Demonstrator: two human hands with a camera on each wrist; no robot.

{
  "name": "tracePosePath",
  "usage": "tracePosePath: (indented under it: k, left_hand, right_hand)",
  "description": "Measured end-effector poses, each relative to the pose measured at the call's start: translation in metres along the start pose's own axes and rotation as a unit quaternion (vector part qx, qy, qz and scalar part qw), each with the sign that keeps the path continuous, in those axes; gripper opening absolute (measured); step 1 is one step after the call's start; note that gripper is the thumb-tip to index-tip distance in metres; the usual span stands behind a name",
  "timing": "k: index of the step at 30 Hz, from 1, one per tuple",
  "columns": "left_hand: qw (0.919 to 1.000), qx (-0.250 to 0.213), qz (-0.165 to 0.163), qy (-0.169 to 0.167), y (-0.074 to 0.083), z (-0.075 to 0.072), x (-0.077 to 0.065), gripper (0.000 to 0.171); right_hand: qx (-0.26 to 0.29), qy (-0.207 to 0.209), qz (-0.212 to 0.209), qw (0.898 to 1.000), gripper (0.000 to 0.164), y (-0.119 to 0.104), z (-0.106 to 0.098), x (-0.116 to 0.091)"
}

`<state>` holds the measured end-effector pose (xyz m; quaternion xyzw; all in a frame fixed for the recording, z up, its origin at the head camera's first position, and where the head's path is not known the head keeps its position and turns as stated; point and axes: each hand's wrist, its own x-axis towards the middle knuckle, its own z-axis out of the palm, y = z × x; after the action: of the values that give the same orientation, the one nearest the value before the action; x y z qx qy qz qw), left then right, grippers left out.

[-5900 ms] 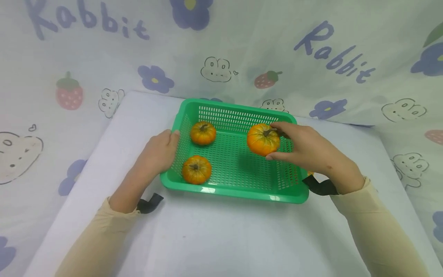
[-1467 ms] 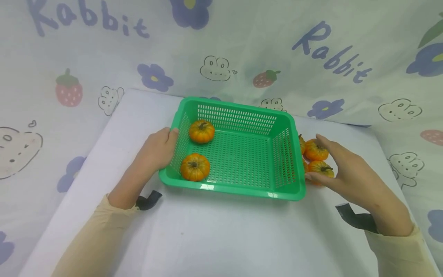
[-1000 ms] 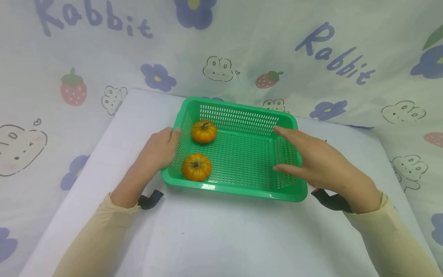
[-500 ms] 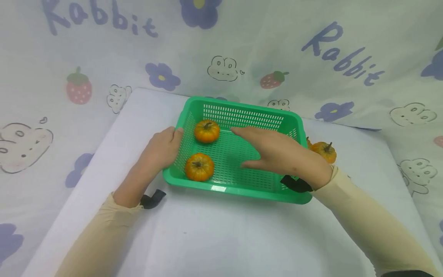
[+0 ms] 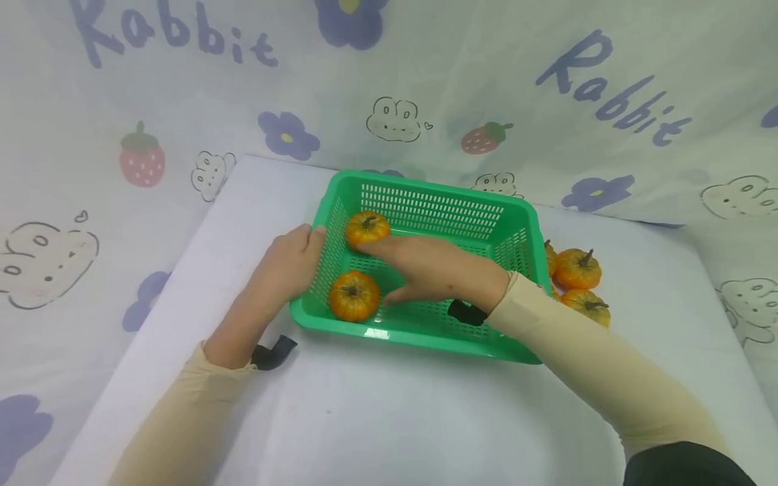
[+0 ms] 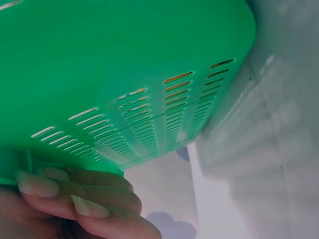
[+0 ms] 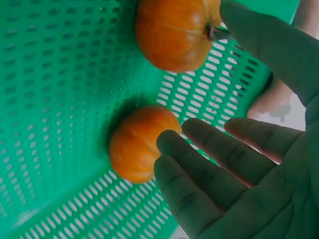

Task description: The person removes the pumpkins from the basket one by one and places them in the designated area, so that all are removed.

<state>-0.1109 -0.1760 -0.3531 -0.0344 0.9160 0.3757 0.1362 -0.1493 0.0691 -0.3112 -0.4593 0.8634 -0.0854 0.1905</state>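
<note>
A green perforated basket [image 5: 516,223] stands on the white table. Two small orange pumpkins lie in its left half, the far pumpkin [image 5: 367,227] and the near pumpkin [image 5: 354,295]. My right hand [image 5: 395,268] reaches across the basket floor with straight, spread fingers and holds nothing. Its fingertips are beside the far pumpkin and its thumb points at the near one. In the right wrist view the open right hand [image 7: 224,164] hovers close to both pumpkins [image 7: 142,144]. My left hand [image 5: 290,260] grips the basket's left rim, and its fingers [image 6: 75,204] curl under the lip.
Three more small pumpkins [image 5: 576,268] lie on the table just right of the basket, one partly hidden by its wall. A printed cloth backdrop [image 5: 395,81] rises behind the table. The table's near part [image 5: 389,418] lies in front of the basket.
My right hand left the pumpkins right of the basket, crossed its right wall and swept left to the two inside. The pumpkin it held earlier is out. The left hand stayed.
</note>
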Motion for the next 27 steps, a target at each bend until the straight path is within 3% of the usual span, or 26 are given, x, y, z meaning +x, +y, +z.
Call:
tracePosePath:
  k: [11,15,27]
  left_hand:
    - [0.9999,-0.011,0.002,0.008,0.001,0.003,0.001,0.057]
    - [0.9997,-0.009,0.011,0.021,0.000,0.000,0.000,0.057]
    - [0.9997,-0.022,0.011,0.009,-0.002,0.001,-0.001,0.059]
  right_hand:
    - [0.043,-0.021,-0.005,0.999,0.093,0.016,0.025,0.016]
    - [0.045,-0.025,-0.014,0.999,0.092,0.015,0.028,0.020]
    - [0.039,-0.031,-0.024,0.998,0.085,0.011,0.039,0.023]
